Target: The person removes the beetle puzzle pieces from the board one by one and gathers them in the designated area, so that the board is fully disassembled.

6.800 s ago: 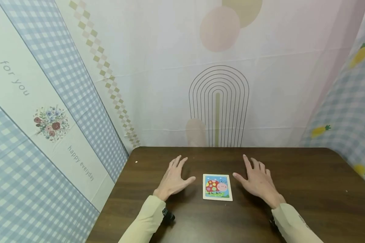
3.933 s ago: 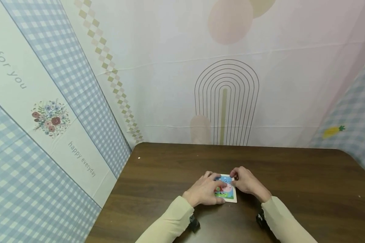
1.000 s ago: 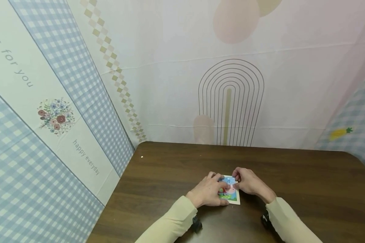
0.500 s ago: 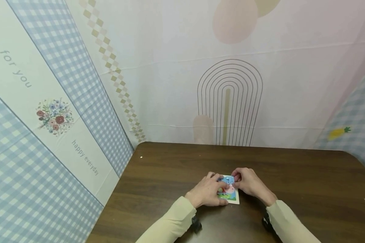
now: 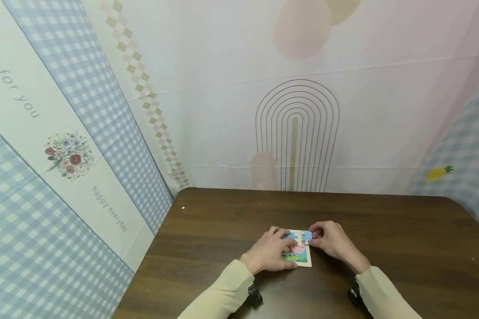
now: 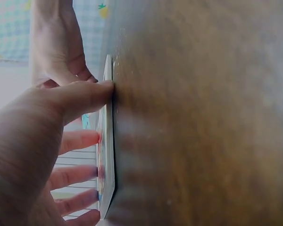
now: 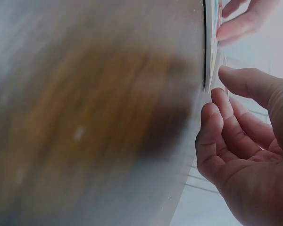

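A small jigsaw puzzle [image 5: 301,258] with a ladybug picture and a pale border lies flat on the brown table. My left hand [image 5: 269,251] rests over its left part, fingers spread on the picture. In the left wrist view, the thumb of the left hand [image 6: 33,141] presses at the board's near edge. At the upper right corner, my right hand [image 5: 333,239] pinches a blue puzzle piece [image 5: 307,235] between thumb and fingertips. A pale gap shows in the picture beside that piece. In the right wrist view the right hand [image 7: 250,127] hides the piece.
The dark wood table [image 5: 207,230] spreads around the puzzle. A white patterned cloth [image 5: 223,110] hangs behind it, and a blue checked cloth [image 5: 28,212] hangs at the left. A tiny white speck [image 5: 183,208] lies near the far left corner.
Both hands came in from beside the puzzle, the left onto it. The right hand has pulled the blue piece from its place and moved it slightly right, leaving a pale gap.
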The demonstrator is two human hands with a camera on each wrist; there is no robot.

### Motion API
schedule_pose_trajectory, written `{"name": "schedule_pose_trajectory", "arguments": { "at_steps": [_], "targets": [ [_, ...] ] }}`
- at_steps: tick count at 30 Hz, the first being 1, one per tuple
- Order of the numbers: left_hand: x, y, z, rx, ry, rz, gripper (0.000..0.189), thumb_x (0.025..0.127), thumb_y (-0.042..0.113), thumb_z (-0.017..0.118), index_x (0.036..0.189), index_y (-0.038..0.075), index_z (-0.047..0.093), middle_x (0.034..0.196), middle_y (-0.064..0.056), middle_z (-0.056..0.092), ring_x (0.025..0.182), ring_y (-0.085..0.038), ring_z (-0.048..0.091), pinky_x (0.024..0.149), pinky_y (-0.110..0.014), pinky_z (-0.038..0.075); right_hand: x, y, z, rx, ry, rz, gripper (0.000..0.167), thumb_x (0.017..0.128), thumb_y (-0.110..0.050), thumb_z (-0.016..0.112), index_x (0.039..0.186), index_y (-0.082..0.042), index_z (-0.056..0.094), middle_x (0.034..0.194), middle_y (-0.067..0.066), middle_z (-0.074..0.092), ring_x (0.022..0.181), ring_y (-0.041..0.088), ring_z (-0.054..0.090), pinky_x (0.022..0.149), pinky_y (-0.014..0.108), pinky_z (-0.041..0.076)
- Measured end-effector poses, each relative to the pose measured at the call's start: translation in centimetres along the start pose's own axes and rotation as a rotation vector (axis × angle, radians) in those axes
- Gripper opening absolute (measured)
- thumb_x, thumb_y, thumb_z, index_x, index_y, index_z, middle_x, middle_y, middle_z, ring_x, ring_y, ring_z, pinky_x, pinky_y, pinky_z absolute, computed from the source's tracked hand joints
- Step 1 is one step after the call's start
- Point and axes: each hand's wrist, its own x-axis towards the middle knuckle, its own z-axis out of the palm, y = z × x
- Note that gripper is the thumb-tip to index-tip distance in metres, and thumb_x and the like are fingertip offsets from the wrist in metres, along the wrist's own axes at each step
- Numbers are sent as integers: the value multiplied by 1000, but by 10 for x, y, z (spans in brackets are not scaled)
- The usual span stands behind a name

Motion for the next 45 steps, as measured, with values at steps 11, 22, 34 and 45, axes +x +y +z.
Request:
{"name": "schedule_pose_trajectory", "arguments": {
  "at_steps": [11, 22, 34, 45],
  "targets": [
    [-3, -5, -5, -65, 51, 3, 67, 92, 57, 82, 150, 29, 64, 168, -1, 51, 151, -26, 46, 128, -46, 40, -15, 11, -16, -4, 52, 9, 25, 88, -12, 89, 108, 0, 79, 92, 3, 74, 84, 13, 62, 71, 22, 49],
    [-8, -28, -11, -115, 39, -96, 86, 87, 56, 86, 160, 20, 56, 166, -2, 52, 152, -26, 46, 128, -47, 41, -31, 39, -37, -46, 59, 36, 25, 93, -15, 86, 110, 0, 78, 94, 2, 74, 84, 13, 61, 71, 23, 49],
    [-11, -41, -2, -134, 29, -113, 94, 86, 64, 84, 162, 19, 52, 167, -3, 49, 153, -27, 43, 125, -46, 45, -39, 72, -66, -75, 25, 63, 29, 97, -17, 82, 118, 4, 77, 99, 4, 75, 83, 7, 59, 70, 22, 49],
    [-9, -40, -3, -147, 13, -128, 92, 87, 59, 86, 162, 17, 53, 169, -6, 46, 155, -28, 42, 123, -49, 47, -39, 107, -89, -112, 32, 78, 28, 96, -15, 82, 117, 4, 77, 98, 4, 74, 80, 5, 57, 69, 23, 48]
  ]
}}
